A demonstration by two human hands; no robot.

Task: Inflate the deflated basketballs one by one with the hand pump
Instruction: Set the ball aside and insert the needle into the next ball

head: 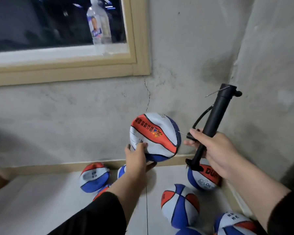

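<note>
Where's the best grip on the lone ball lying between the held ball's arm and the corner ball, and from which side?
Take the ball on the floor from above, palm over its crown, fingers spread down both flanks. It looks soft and partly flat, so a wide cupping grip probably suits better than a pinch. Its top and left side are free; other balls crowd its lower right.

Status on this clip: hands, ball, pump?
Left hand holds deflated basketball up. Right hand grips hand pump, needle at ball. Nothing blocking.

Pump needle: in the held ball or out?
Cannot tell. The needle reaches the edge of the ball held by the left hand, but the valve isn't visible. The right hand holds the pump.
</note>
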